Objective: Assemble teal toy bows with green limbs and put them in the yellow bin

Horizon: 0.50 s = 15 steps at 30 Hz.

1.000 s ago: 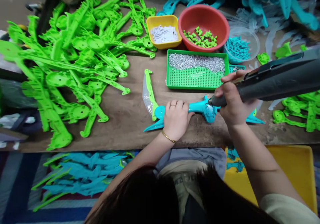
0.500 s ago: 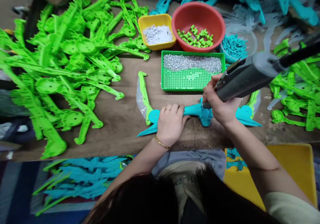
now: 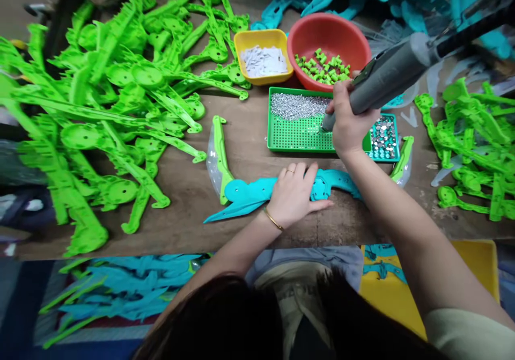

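My right hand (image 3: 352, 126) is closed around a grey electric screwdriver (image 3: 392, 73), slanted with its tip down over the green perforated tray (image 3: 295, 148). Small silver screws (image 3: 295, 107) fill the back of that tray. My left hand (image 3: 289, 193) lies over a blue plastic part (image 3: 253, 190) on the table, fingers across its top and thumb on the near side. At the part's left end a green arm (image 3: 220, 153) with a clear film-like piece rises; a similar green arm (image 3: 403, 159) stands at the right. My right forearm hides some of the blue part.
Green plastic parts (image 3: 100, 129) are heaped at left, and more green parts (image 3: 475, 145) at right. Behind the tray stand a yellow bin (image 3: 263, 79) of white pieces and a red bowl (image 3: 328, 32) with green bits. A teal tray (image 3: 396, 140) holds shiny round pieces.
My right hand has lifted the screwdriver off the blue part and moved it up to the screw tray. My left hand has slid right along the part, which has shifted left.
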Each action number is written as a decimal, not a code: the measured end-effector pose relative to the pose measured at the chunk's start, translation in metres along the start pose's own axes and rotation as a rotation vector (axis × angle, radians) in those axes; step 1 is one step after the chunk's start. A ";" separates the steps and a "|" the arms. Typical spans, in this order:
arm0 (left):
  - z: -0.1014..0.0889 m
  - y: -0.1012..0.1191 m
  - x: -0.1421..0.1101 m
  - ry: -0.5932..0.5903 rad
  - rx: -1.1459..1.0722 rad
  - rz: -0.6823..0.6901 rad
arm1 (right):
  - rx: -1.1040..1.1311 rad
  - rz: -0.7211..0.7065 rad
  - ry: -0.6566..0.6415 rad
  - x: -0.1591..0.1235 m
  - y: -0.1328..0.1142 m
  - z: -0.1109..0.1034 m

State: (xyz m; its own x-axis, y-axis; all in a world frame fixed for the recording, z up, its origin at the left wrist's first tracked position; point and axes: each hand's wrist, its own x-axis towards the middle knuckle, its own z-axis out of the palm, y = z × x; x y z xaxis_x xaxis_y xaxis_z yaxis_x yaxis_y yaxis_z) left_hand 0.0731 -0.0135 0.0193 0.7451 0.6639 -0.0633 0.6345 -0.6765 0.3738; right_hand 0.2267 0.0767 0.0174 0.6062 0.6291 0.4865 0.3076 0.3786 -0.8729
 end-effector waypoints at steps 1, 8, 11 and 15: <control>0.001 -0.001 0.000 -0.004 0.003 -0.007 | -0.013 -0.006 0.000 -0.001 0.000 0.000; 0.000 0.003 -0.003 -0.017 0.049 -0.050 | 0.061 -0.013 0.037 -0.004 -0.009 0.000; -0.003 0.006 0.003 -0.030 0.042 -0.074 | 0.076 -0.038 0.048 -0.006 -0.006 0.002; -0.008 0.007 0.012 -0.083 -0.009 -0.113 | 0.057 -0.006 0.049 -0.001 -0.011 0.002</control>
State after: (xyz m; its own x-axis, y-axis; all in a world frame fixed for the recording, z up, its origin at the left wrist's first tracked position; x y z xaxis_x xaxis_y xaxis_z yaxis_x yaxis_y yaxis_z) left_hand 0.0851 -0.0074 0.0287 0.6835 0.7068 -0.1822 0.7140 -0.5956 0.3680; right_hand 0.2213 0.0730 0.0270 0.6402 0.5932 0.4881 0.2699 0.4213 -0.8659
